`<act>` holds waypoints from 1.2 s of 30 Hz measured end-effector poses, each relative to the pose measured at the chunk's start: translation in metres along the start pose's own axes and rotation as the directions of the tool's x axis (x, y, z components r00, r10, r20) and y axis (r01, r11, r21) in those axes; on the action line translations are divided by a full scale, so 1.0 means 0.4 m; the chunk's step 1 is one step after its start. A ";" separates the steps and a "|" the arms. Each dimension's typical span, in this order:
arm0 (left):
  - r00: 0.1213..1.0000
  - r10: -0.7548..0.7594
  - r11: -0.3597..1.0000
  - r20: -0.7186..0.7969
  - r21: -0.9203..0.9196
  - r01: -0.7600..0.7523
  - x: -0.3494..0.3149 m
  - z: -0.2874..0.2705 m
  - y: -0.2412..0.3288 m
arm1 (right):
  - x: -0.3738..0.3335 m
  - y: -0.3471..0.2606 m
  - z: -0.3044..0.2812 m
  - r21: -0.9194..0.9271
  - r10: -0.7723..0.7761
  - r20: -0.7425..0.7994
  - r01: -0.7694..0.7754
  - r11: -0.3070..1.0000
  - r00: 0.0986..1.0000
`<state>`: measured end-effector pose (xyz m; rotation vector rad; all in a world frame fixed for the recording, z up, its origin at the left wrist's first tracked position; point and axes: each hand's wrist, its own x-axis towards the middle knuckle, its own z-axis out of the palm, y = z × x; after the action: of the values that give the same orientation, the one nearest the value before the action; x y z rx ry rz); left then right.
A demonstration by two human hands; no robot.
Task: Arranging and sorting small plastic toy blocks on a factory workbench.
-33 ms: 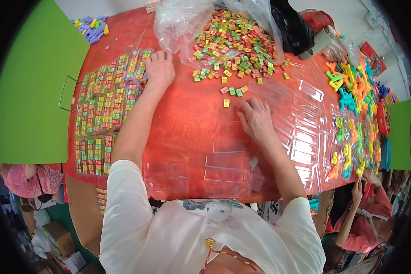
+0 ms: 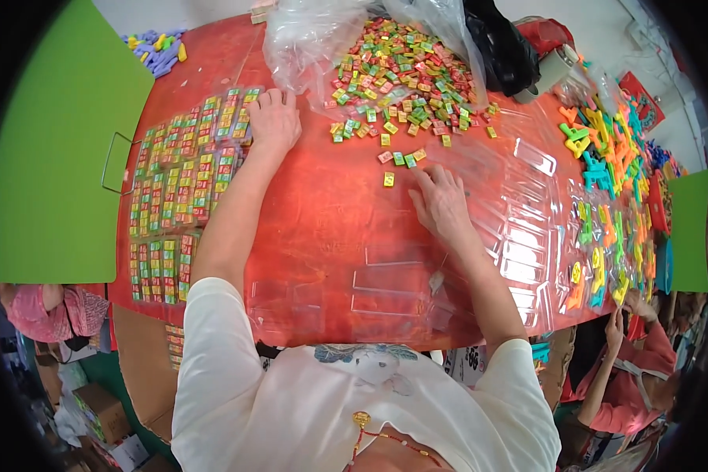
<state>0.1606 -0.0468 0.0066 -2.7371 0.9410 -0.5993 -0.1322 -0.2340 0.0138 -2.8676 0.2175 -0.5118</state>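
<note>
My left hand (image 2: 275, 122) rests at the right edge of the filled clear plastic trays (image 2: 226, 169), its fingers bent downward and slightly apart, with nothing seen in them. These trays hold rows of small red, yellow and green blocks. Over the middle of the table, my right hand (image 2: 444, 203) is open, with thumb and forefinger apart. Just beyond its fingertips lies a short row of loose blocks (image 2: 410, 160), and a single yellow block (image 2: 389, 179) sits to their left. A large heap of such blocks (image 2: 409, 67) spills from a clear plastic bag (image 2: 307, 47) at the far side.
Empty clear trays (image 2: 519, 228) overlap on the red table (image 2: 307, 204) beside my right forearm. Colourful plastic toy pieces (image 2: 606, 149) are piled at the right. A green panel (image 2: 55, 157) borders the left side. At the lower right, another person (image 2: 629, 370) handles pieces.
</note>
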 end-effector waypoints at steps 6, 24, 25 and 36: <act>0.982 0.112 0.918 -0.151 -0.362 -0.161 -0.049 -0.045 0.092 | 0.109 0.031 0.077 -0.008 -0.051 -0.088 0.050 0.999 0.995; 0.896 0.385 0.615 0.222 -0.785 -0.070 -0.167 -0.120 0.047 | 0.163 -0.040 0.115 0.057 -0.159 -0.086 0.164 0.985 0.984; 0.906 0.370 0.670 0.208 -0.735 -0.104 -0.173 -0.109 0.049 | 0.163 -0.060 0.110 0.063 -0.172 -0.069 0.177 0.982 0.983; 0.943 0.307 0.766 0.130 -0.621 -0.164 -0.200 -0.099 0.091 | 0.094 -0.067 0.107 0.086 -0.161 -0.097 0.169 0.982 0.982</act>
<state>0.0660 -0.0272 0.0063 -3.0266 1.6166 0.0967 -0.0793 -0.2069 -0.0070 -2.7875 -0.0304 -0.6648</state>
